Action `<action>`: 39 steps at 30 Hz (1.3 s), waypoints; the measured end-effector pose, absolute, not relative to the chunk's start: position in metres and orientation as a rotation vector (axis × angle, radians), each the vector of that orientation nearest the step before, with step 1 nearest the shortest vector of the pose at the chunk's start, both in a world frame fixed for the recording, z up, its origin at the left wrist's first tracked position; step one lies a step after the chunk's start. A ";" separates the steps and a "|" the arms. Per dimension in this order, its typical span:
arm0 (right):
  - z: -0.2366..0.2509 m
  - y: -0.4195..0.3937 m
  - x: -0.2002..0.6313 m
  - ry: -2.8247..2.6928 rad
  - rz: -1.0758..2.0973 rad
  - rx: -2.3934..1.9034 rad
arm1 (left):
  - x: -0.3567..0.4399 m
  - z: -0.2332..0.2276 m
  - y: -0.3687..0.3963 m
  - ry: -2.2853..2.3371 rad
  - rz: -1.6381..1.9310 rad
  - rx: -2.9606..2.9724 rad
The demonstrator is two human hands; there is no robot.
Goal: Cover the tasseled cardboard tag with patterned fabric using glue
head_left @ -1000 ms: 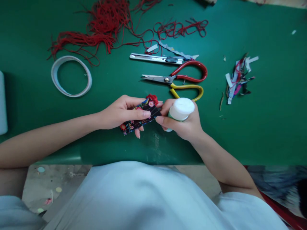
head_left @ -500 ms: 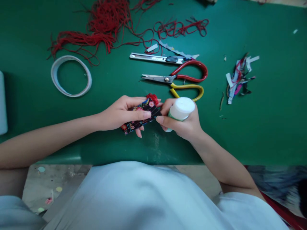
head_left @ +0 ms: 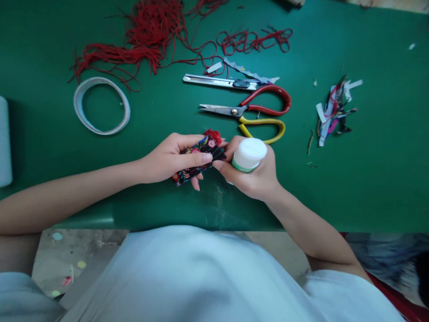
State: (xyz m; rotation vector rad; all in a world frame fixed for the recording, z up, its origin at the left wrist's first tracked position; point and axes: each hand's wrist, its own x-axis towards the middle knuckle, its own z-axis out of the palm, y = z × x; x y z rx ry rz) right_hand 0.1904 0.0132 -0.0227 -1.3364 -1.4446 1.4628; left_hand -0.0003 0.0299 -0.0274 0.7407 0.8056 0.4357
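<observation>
My left hand (head_left: 167,158) grips a narrow black strip of flowered fabric (head_left: 196,162) with a red tuft at its far end, held just above the green table (head_left: 368,188). My right hand (head_left: 256,176) is wrapped around a small white glue bottle (head_left: 248,154) with a green band, tipped so its hidden nozzle end points at the strip. The fingertips of both hands meet at the strip's right end.
Beyond my hands lie scissors (head_left: 254,109) with one red and one yellow handle, a metal utility knife (head_left: 219,82), tangled red thread (head_left: 147,36) and a white tape ring (head_left: 100,105). A heap of fabric scraps (head_left: 333,112) sits at the right. A white roll (head_left: 5,141) is at the left edge.
My right hand and the glue bottle have shifted slightly left, closer to the fabric strip. The left hand has barely moved.
</observation>
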 end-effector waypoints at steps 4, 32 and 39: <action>-0.024 0.014 0.191 -1.393 1.499 -1.340 | 0.000 -0.029 0.031 0.790 0.427 0.723; -0.020 0.013 0.204 -1.652 1.289 -1.300 | 0.004 -0.035 0.030 0.886 0.626 0.663; -0.036 0.013 0.216 -2.297 0.348 -1.129 | 0.003 -0.037 0.029 0.913 0.611 0.615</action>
